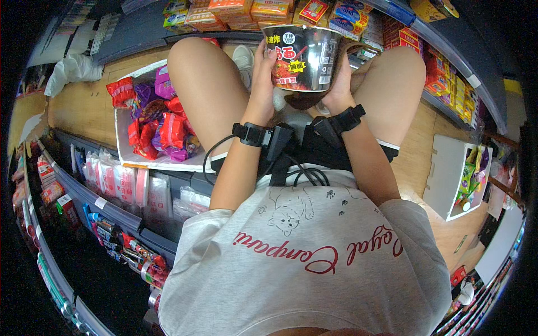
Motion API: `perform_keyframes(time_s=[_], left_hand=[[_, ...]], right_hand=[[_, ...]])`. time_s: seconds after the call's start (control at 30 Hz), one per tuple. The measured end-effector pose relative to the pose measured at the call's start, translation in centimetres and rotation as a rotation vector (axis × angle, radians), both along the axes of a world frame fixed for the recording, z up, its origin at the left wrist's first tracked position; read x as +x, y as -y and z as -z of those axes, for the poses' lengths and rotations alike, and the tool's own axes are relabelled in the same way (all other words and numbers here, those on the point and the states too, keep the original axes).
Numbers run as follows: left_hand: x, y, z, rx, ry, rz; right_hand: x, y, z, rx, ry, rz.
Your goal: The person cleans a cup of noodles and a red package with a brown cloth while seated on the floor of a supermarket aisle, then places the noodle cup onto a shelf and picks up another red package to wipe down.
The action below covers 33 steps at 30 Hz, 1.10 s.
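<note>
Between my two hands I hold a black instant-noodle bowl [304, 59] with a white rim, red and yellow print and a barcode on its side. My left hand [265, 75] presses its left wall, with the thumb on the printed face. On the other side, my right hand [341, 86] supports the right wall, its fingers mostly hidden behind the bowl. Something dark brown [304, 101] shows under the bowl and beside my right hand; what it is I cannot tell. The bowl is held up above the floor, between my bent knees.
A white foam box [119, 136] with red and purple snack packets [171, 129] stands by my left leg. Boxed soaps [269, 11] line the low shelf ahead. Another white box [445, 176] with colourful packets is on the right. Packaged plastic goods [122, 178] fill a shelf at left.
</note>
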<state>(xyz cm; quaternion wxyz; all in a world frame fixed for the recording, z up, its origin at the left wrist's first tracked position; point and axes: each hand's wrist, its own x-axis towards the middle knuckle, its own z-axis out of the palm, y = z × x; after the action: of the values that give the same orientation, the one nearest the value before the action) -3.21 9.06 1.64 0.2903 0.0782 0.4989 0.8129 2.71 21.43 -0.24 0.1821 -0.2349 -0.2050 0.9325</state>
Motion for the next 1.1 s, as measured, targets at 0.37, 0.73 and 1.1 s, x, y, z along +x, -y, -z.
perform_keyframes(time_s=[0.37, 0.73, 1.1], left_hand=[[0.2, 0.1, 0.9, -0.101, -0.039, 0.032], [0.1, 0.1, -0.2, -0.005, 0.016, 0.071], [-0.4, 0.2, 1.1, -0.001, 0.123, -0.009]], right_hand=[[0.1, -0.6, 0.3, 0.034, 0.041, -0.034], [0.2, 0.0, -0.5, -0.015, 0.053, -0.098], [-0.1, -0.8, 1.0, 0.049, 0.084, -0.067]])
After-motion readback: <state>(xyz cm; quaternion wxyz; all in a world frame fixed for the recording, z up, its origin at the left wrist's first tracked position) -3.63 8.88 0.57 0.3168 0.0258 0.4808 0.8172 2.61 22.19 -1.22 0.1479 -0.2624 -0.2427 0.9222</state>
